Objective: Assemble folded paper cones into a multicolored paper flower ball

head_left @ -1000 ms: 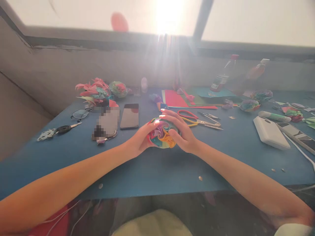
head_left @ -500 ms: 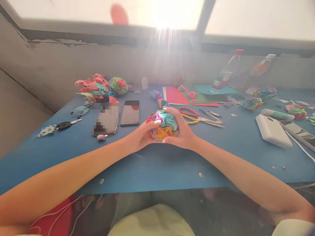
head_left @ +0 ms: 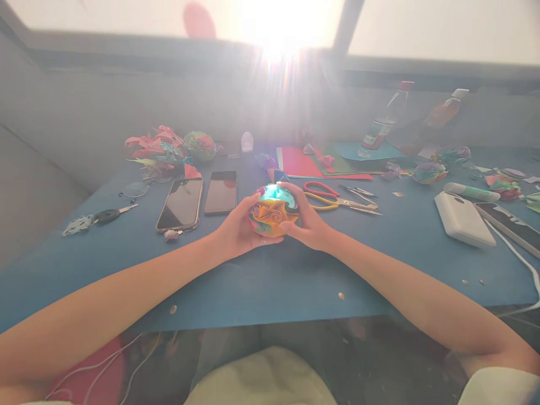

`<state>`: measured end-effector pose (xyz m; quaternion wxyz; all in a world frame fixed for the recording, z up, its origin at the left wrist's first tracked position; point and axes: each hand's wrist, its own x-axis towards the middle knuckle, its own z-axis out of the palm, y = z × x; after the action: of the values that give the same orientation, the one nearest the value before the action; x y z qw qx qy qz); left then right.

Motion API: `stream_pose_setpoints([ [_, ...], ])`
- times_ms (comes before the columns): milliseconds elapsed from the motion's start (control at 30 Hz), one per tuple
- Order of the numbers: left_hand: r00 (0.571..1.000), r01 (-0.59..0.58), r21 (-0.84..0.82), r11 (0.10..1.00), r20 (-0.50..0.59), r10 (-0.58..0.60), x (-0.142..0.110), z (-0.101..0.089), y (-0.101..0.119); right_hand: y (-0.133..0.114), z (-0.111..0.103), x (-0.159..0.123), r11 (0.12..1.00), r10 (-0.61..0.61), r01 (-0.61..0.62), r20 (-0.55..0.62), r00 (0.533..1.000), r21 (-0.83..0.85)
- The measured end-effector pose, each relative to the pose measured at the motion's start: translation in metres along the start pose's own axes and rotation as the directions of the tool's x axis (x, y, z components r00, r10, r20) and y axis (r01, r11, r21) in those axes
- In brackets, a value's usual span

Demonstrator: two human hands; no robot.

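A multicoloured folded-paper ball point(head_left: 274, 212) with swirled orange and turquoise faces is held over the middle of the blue table point(head_left: 253, 292). My left hand point(head_left: 239, 230) curls round its left side, thumb on top and fingers beneath. From the right, my right hand point(head_left: 311, 223) grips it with the thumb on the near face and the fingers over the far side. Just beyond the right hand lie scissors point(head_left: 341, 202) with red and yellow handles. Two phones point(head_left: 180, 203) lie left of the ball.
Coloured paper sheets point(head_left: 299, 163), a tilted-looking bottle point(head_left: 382, 126) and another bottle point(head_left: 445, 112) are at the back. Paper flowers point(head_left: 156, 146) stand back left, near glasses point(head_left: 135, 189) and a small knife point(head_left: 113, 215). A white power bank point(head_left: 464, 219) and glue stick point(head_left: 471, 192) lie right.
The ball has turned in my hands, so its orange swirl now faces up towards me and the turquoise part sits at the top. Both hands still hold it.
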<state>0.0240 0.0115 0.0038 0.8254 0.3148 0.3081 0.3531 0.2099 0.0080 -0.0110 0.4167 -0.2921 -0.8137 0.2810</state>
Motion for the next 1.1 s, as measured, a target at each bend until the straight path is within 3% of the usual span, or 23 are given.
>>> stream_pose_setpoints([
  [300,0.996,0.004,0.013,1.0,0.093,-0.005,0.0,-0.002,0.0,-0.001,-0.001,-0.001,1.0,0.011,-0.011,0.004,1.0,-0.01],
  [667,0.993,-0.03,0.071,0.997,0.114,0.021,0.0,-0.002,-0.001,0.0,-0.002,0.0,0.997,-0.003,0.002,-0.018,1.0,-0.071],
  [867,0.982,-0.148,0.136,0.98,0.141,0.129,-0.001,-0.003,0.003,-0.002,-0.007,0.004,0.992,-0.086,0.082,-0.042,0.995,-0.093],
  [967,0.954,-0.273,0.167,0.947,0.172,0.245,-0.001,-0.003,0.006,0.001,-0.02,0.01,0.994,-0.021,0.003,-0.168,0.986,-0.106],
  [1033,0.943,-0.319,0.2,0.926,0.168,0.289,0.0,-0.004,0.007,0.007,-0.04,0.016,0.959,0.082,-0.156,-0.299,0.951,-0.235],
  [1100,0.939,-0.339,0.244,0.909,0.138,0.314,0.0,-0.005,0.008,0.016,-0.069,0.02,0.791,0.159,-0.404,-0.484,0.86,-0.459],
])
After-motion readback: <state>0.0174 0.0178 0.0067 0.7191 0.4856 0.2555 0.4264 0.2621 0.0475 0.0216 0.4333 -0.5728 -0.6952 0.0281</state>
